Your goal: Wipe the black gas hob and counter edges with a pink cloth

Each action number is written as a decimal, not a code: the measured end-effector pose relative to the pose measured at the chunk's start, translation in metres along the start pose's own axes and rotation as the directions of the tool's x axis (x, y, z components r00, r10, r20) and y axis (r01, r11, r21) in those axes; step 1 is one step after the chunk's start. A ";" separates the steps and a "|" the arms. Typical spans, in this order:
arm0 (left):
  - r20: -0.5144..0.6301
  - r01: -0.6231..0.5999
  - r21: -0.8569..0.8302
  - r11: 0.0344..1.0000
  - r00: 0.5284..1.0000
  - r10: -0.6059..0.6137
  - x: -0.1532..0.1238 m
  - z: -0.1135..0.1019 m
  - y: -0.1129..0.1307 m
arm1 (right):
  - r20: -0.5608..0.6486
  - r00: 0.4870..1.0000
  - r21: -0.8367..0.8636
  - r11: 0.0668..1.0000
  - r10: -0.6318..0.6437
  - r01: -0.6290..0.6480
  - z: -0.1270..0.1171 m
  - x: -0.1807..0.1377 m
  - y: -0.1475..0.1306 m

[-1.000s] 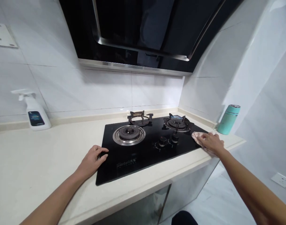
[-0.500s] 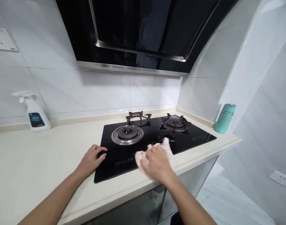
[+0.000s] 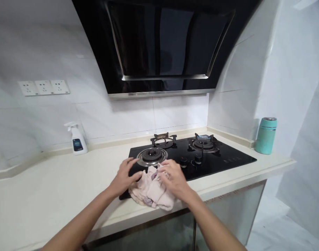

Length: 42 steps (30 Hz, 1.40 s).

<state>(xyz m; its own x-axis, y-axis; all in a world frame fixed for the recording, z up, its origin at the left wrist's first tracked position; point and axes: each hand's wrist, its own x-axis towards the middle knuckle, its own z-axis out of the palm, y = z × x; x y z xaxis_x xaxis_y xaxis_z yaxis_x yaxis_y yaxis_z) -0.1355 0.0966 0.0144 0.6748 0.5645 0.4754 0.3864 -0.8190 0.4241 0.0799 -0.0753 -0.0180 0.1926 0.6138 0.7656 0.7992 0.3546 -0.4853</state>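
Both the left hand (image 3: 124, 175) and right hand (image 3: 174, 177) are placed on what?

A crumpled pale pink cloth (image 3: 151, 190), laid over a black glass gas hob's (image 3: 224, 157) front edge; left fingers are held apart, right fingers closed on it.

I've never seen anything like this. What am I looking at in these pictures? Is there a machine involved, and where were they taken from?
There's no machine here: these are a person's own bare hands. All three pictures come from one camera worn on that person's head, looking forward and down, so the arms reach in from the bottom edge.

In the latest picture, the right hand rests on a crumpled pale pink cloth, which lies across the front edge of a black glass gas hob. The left hand, fingers spread, lies right beside the cloth. The hob has two burners and is set into a cream countertop, beneath a black range hood. Farther along the countertop stand a white spray bottle on the left and a teal flask on the right.
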 end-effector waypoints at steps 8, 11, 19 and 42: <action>0.319 -0.072 0.143 0.987 0.948 0.023 -0.021 0.066 0.092 | -0.288 0.914 -0.175 0.923 0.286 -0.344 -0.112 -0.040 0.118; 0.186 -0.127 0.077 0.989 0.976 0.111 -0.014 0.083 0.087 | -0.228 0.923 -0.309 0.876 0.309 -0.370 -0.134 -0.056 0.143; -0.077 -0.083 -0.012 0.997 0.994 0.081 0.110 0.096 0.081 | -0.144 0.958 -0.602 0.746 0.250 -0.285 -0.134 -0.076 0.154; 0.415 -0.182 0.173 0.968 0.905 0.096 0.190 0.193 0.080 | -0.202 0.900 -0.425 0.793 0.386 -0.436 -0.147 -0.080 0.168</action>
<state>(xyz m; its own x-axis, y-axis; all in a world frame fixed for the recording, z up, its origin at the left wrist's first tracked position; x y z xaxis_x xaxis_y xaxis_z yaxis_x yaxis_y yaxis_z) 0.1449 0.1183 -0.0099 0.9086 0.3896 0.1506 0.3600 -0.9132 0.1907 0.2827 -0.1686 -0.0990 0.5969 0.5469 0.5870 0.7922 -0.2860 -0.5391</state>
